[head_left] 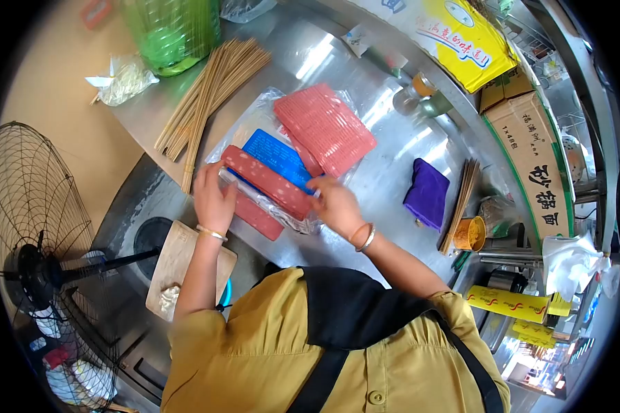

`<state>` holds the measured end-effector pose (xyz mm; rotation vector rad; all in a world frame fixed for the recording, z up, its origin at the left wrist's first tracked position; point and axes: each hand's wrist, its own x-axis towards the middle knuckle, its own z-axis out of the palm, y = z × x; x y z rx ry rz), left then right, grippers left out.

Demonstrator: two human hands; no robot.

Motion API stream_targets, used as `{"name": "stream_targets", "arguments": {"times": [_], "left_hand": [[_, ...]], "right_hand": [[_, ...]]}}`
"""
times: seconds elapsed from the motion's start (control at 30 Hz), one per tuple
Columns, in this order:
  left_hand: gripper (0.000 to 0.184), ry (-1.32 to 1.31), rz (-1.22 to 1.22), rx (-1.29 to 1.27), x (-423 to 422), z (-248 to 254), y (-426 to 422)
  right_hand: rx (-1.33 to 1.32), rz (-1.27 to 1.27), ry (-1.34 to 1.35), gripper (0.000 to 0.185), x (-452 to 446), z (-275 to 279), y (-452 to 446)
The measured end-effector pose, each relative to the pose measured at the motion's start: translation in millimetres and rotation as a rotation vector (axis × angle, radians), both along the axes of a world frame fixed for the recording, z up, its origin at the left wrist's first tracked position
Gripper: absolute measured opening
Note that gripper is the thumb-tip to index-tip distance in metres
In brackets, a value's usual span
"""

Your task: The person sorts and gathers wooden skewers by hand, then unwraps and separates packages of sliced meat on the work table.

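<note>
A long slab of pink meat with pale specks [267,180] lies across a blue printed wrapper [277,160] on clear plastic. My left hand [215,201] grips the slab's left end, and my right hand [335,206] has its fingers bent around the right end. Just below it, close to my left hand, another pink meat strip [258,216] rests near the table edge. Beyond the wrapper sits a stack of scored pink meat sheets [327,127], fanned a little out of line. The undersides of both hands are hidden.
A bundle of wooden skewers [213,96] lies at the upper left beside a green plastic bag [172,34]. Rightward are a purple cloth [427,193], more skewers [460,203] and an orange tub [469,234]. A fan [38,261] and wooden board [186,265] stand lower left.
</note>
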<state>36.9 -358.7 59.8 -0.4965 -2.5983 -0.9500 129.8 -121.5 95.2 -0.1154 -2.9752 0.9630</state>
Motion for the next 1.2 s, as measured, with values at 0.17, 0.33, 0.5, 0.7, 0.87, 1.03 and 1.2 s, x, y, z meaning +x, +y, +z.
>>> {"name": "stream_targets", "arguments": {"times": [0.17, 0.33, 0.5, 0.7, 0.87, 1.03, 1.2], "left_hand": [[0.037, -0.669, -0.290, 0.707, -44, -11, 71], [0.042, -0.984, -0.166, 0.671, -83, -57, 133], [0.049, -1.036, -0.068, 0.763, -52, -41, 152], [0.039, -1.155, -0.069, 0.798, -54, -48, 150], [0.022, -0.801, -0.093, 0.581, -65, -76, 165], [0.013, -0.770, -0.081, 0.583, -64, -65, 164], [0.021, -0.886, -0.047, 0.863, -63, -72, 160]], "right_hand": [[0.254, -0.105, 0.266, 0.044, -15, -1, 40], [0.484, -0.025, 0.297, 0.063, -13, -18, 49], [0.516, 0.031, 0.223, 0.066, -31, -20, 56], [0.426, -0.002, 0.261, 0.055, -36, -20, 65], [0.442, 0.004, 0.306, 0.046, -41, -16, 65], [0.429, 0.000, 0.285, 0.042, -41, -18, 70], [0.375, -0.019, 0.332, 0.046, -34, -12, 59]]}}
